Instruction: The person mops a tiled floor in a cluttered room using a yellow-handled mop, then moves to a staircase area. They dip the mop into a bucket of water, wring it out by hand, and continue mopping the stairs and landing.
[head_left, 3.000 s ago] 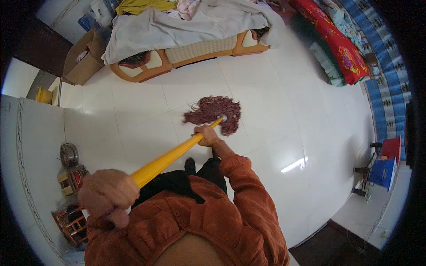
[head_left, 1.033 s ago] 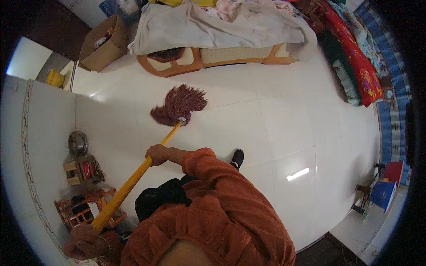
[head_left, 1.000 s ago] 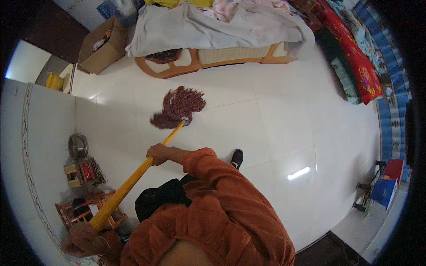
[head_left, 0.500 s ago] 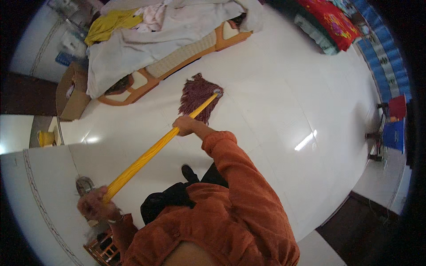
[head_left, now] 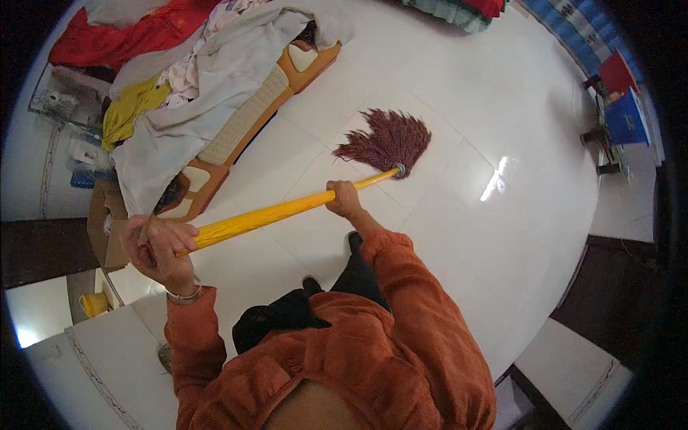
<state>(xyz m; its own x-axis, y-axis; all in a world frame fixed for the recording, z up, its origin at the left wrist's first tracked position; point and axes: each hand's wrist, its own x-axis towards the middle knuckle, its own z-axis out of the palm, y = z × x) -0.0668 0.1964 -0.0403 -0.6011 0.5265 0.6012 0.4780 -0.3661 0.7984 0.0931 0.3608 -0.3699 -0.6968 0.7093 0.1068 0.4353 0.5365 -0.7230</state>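
A mop with a yellow handle (head_left: pixel 269 213) slants across in front of me. Its dark maroon strands (head_left: pixel 390 140) lie fanned out on the pale tiled floor (head_left: pixel 459 236), beyond the metal joint. At the handle's upper end, on the left, my left hand (head_left: pixel 159 247) is closed around the pole; a bracelet circles that wrist. Farther down the pole, nearer the mop head, my right hand (head_left: pixel 345 199) is wrapped around it. Rust-coloured sleeves cover both forearms, and my dark shoes stand below the handle.
A wood-framed bed or settee (head_left: pixel 247 125) under white, yellow and red cloths stands at the far left. A cardboard box (head_left: pixel 104 222) sits by its near end. Blue and red items (head_left: pixel 623 115) rest on a low stand at the right. Red and green fabric (head_left: pixel 466 13) hangs at the far edge.
The mop head has swept to the right across the floor, away from the bed frame. Both hands moved with the handle, the left one upward in view. The view itself has turned.
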